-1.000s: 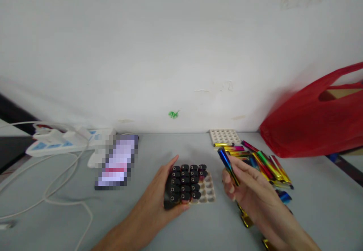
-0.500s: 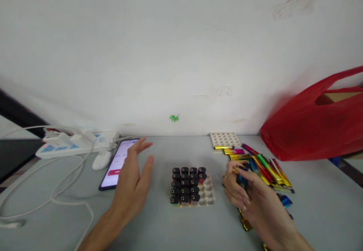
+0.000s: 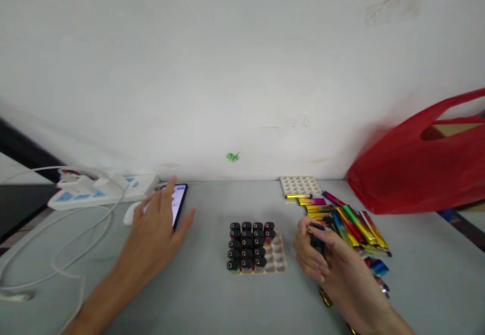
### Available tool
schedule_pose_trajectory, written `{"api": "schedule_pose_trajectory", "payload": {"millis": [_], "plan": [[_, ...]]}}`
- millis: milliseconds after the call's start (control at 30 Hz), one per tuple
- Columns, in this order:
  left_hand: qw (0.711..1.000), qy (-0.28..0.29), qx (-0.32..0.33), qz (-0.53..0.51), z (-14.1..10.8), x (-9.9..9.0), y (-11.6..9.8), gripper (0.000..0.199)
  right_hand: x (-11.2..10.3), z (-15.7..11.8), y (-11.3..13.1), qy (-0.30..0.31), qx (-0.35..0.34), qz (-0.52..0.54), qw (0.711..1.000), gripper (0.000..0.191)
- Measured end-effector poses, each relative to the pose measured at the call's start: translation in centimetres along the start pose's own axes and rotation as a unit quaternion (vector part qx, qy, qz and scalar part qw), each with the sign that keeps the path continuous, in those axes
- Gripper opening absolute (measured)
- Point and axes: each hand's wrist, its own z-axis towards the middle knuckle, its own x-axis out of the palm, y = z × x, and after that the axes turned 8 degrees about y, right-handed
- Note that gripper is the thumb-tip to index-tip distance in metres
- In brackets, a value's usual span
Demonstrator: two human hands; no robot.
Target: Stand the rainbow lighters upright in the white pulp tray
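Observation:
My left hand (image 3: 153,236) is over the phone (image 3: 180,198), fingers spread, holding nothing; whether it touches the screen is unclear. My right hand (image 3: 326,259) is closed round a dark, shiny lighter (image 3: 317,241), just right of the pale tray (image 3: 279,260). Several black-topped lighters (image 3: 247,244) stand upright in the tray's left and middle columns, with two in the column to their right. Bare pockets show at its right side. Shiny coloured lighters (image 3: 356,224) lie in a loose pile behind and beside my right hand.
A second pale tray (image 3: 300,184) lies by the wall. On the right stands a red bag (image 3: 417,163). At the left are a white power strip (image 3: 144,186), a white mouse-like object (image 3: 129,214) and looping white cables (image 3: 56,256).
My left hand has moved left and turned, covering more of the phone, with its fingers spread wider. My right hand has shifted slightly left, still round the lighter.

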Motion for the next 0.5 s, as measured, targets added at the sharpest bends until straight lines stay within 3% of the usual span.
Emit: {"api": "schedule_pose_trajectory", "payload": {"millis": [133, 267, 500], "plan": [[0.997, -0.014, -0.073, 0.026, -2.2, -2.0, 0.2, 0.074, 0.0, -0.2, 0.1, -0.008, 0.009, -0.003, 1.000, 0.023], [0.990, 0.028, -0.131, 0.050, -3.0, -2.7, 0.5, 0.063, 0.0, -0.3, -0.2, -0.002, 0.010, -0.006, 1.000, 0.023], [0.987, 0.062, -0.141, 0.049, -2.8, -2.4, 0.8, 0.054, 0.0, -0.1, -0.2, 0.001, 0.008, -0.018, 1.000, 0.024]]}}
